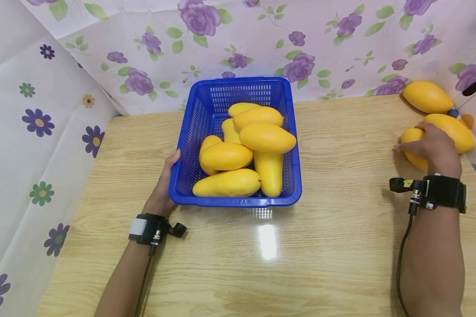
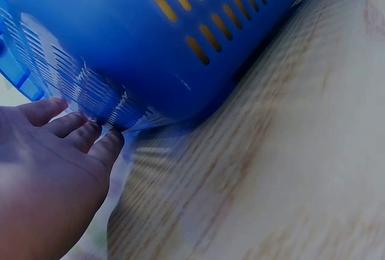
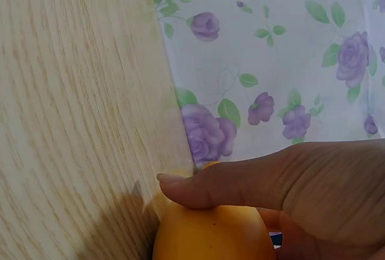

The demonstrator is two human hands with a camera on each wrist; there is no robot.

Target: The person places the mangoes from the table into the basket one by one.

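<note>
A blue plastic basket (image 1: pixel 238 201) with perforated walls stands on the table, holding several yellow mangoes (image 1: pixel 227 182) piled up. My left hand (image 1: pixel 162 189) rests against the basket's left side. In the left wrist view its straight fingers (image 2: pixel 75 124) touch the slotted wall. At the far right, my right hand (image 1: pixel 436 147) grips a mango (image 1: pixel 415 160) lying by the table's right side. The right wrist view shows the thumb (image 3: pixel 222 185) laid across that mango (image 3: pixel 213 236); the other fingers are mostly hidden.
Two more mangoes lie near the right hand, one beside it (image 1: pixel 456 132) and one at the back corner (image 1: pixel 427 97). A flowered sheet (image 1: pixel 242 39) rises behind the wooden table (image 1: pixel 329 246), and another sheet (image 1: pixel 20 145) hangs at the left.
</note>
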